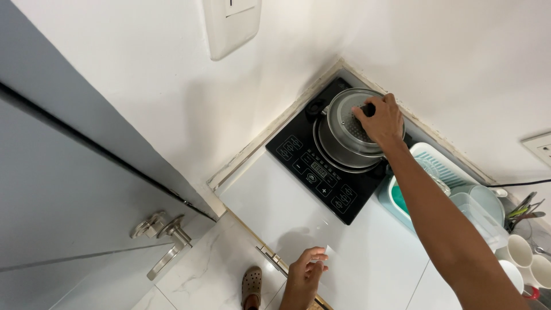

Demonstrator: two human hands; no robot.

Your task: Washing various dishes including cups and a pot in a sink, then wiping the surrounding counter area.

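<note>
The right hand (379, 119) reached out over the black glass induction hob (321, 166) set in the corner of the white countertop (344, 258), its fingers closed around the dark knob of the round glass lid with a steel rim (350, 123). The lid sat tilted over the steel pot (338, 155) on the hob, not flat on its rim. The left hand (305, 274) hovered at the near edge of the countertop, fingers loosely spread and holding nothing. Beside the hob stood a pale blue plastic dish rack (442, 166), with white mugs (525, 258) further right.
</note>
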